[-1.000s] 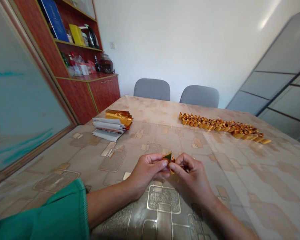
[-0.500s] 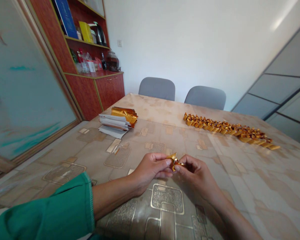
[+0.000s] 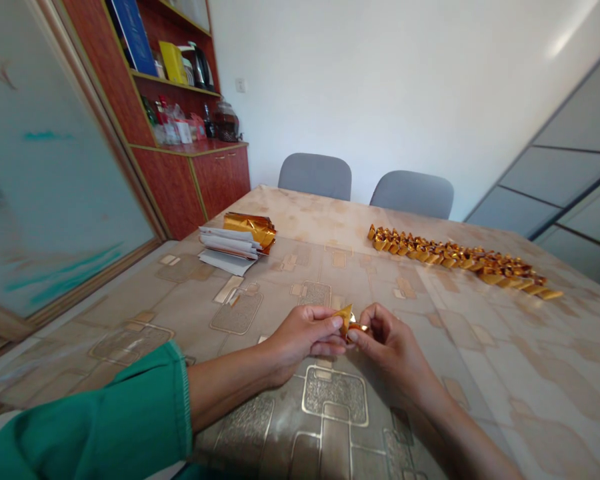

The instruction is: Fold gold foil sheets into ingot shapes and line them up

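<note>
A small piece of folded gold foil paper (image 3: 345, 317) is held between my two hands over the near part of the table. My left hand (image 3: 307, 331) pinches its left side between thumb and fingers. At the right side, the thumb and fingertips of my right hand (image 3: 387, 337) are closed on the same foil paper. Part of the piece is hidden behind the fingers. Farther right on the table, folded gold foil pieces (image 3: 445, 257) lie packed in long rows. Toward the back left sits a stack of gold foil sheets (image 3: 253, 229).
White paper sheets (image 3: 230, 247) lie beside the foil stack. The table (image 3: 300, 220) has a patterned, glossy cover. Two grey chairs (image 3: 315, 175) stand at its far edge. A red-brown cabinet (image 3: 195, 180) with bottles and a kettle is at the back left.
The foil piece has turned slightly in my fingers, and its pointed, flat gold face shows more clearly. Both hands stay in nearly the same place.
</note>
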Action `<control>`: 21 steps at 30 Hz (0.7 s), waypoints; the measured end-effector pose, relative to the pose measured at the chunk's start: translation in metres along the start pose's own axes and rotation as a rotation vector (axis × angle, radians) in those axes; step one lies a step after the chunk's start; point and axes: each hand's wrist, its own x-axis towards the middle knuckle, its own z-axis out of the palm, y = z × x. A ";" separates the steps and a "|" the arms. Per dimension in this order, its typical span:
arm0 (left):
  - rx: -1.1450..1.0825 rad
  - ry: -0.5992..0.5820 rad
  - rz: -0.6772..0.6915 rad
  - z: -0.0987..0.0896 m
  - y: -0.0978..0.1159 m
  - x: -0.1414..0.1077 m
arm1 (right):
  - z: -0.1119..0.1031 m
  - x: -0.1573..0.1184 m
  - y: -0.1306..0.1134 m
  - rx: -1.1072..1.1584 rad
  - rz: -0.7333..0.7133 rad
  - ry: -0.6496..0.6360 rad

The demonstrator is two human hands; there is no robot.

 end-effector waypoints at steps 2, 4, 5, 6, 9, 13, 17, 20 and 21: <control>-0.004 -0.014 -0.012 0.000 0.000 0.000 | 0.001 0.000 0.000 0.043 0.010 0.005; -0.012 -0.029 -0.021 0.000 0.001 0.000 | 0.002 0.001 0.000 0.081 0.020 0.004; -0.016 -0.034 -0.026 0.000 0.002 0.000 | 0.002 0.001 -0.001 0.106 0.020 0.000; -0.020 -0.034 -0.029 0.000 0.002 0.000 | 0.002 0.000 -0.003 0.134 0.016 -0.011; -0.032 -0.016 -0.021 0.001 0.003 -0.002 | 0.003 -0.001 -0.010 0.219 -0.007 -0.069; -0.031 -0.019 -0.006 0.003 0.004 -0.004 | 0.003 -0.002 -0.017 0.235 0.012 -0.124; -0.014 -0.035 -0.022 0.001 0.003 -0.004 | 0.005 -0.001 -0.012 0.177 0.026 -0.120; -0.003 -0.046 -0.031 0.000 0.001 -0.002 | 0.006 0.000 -0.008 0.171 0.050 -0.108; 0.002 -0.047 -0.028 0.000 0.000 -0.002 | 0.006 0.000 -0.008 0.173 0.058 -0.106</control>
